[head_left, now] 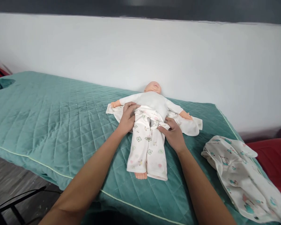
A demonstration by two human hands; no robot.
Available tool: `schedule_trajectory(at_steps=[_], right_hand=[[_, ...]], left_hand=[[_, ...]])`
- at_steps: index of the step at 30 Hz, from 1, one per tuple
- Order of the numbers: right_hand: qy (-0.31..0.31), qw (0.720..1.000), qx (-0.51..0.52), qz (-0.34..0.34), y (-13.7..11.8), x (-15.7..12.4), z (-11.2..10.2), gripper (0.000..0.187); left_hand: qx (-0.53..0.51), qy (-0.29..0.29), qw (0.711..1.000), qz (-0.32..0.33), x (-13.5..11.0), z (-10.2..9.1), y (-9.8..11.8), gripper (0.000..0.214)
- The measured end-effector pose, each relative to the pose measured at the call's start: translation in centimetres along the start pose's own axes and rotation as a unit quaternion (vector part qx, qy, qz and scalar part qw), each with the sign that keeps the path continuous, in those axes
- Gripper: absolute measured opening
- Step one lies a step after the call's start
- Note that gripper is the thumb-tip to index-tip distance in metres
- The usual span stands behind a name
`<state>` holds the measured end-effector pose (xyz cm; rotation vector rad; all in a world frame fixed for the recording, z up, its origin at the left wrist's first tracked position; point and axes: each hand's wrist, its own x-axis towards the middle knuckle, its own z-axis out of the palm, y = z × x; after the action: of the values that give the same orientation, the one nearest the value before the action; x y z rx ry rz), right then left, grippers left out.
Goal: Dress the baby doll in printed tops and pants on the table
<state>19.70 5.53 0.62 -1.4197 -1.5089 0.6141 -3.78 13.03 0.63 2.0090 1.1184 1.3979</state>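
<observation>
A baby doll [152, 101] with a white cloth torso lies on its back, its head toward the wall. White patterned baby trousers [140, 137] cover its legs up to the waist, and one foot shows below a hem. My left hand [129, 117] grips the waistband at the doll's left-of-view hip, thumb and fingers closed on the cloth. On the other hip, my right hand [173, 132] pinches the trouser fabric between thumb and fingers. Under the doll's spread arms lies an opened white baby top [188, 125].
A quilted green cover [61, 125] spreads over the bed, which has a hole at the far left. At the right edge lies another white printed cloth [239, 175]. Beyond it stands a red object [271, 156]. A white wall [84, 50] rises behind the bed.
</observation>
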Motion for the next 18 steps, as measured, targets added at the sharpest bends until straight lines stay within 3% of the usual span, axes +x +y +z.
schedule_trajectory(at_steps=[4,8,10,18], right_hand=[[-0.001,1.0,-0.008,-0.004,0.06,0.06,0.25,0.03],[0.002,1.0,-0.012,-0.009,-0.02,0.04,0.44,0.029],[0.004,1.0,-0.018,-0.01,-0.09,0.05,0.51,0.028],[0.031,0.997,-0.068,-0.013,0.13,0.25,0.73,0.03]], left_hand=[[-0.012,-0.023,1.0,-0.006,0.32,0.07,0.35,0.019],[0.01,-0.043,0.999,0.013,0.26,0.42,0.45,0.038],[0.027,-0.054,0.998,0.015,0.23,0.46,0.42,0.038],[0.097,-0.028,0.994,0.049,-0.02,-0.06,0.67,0.026]])
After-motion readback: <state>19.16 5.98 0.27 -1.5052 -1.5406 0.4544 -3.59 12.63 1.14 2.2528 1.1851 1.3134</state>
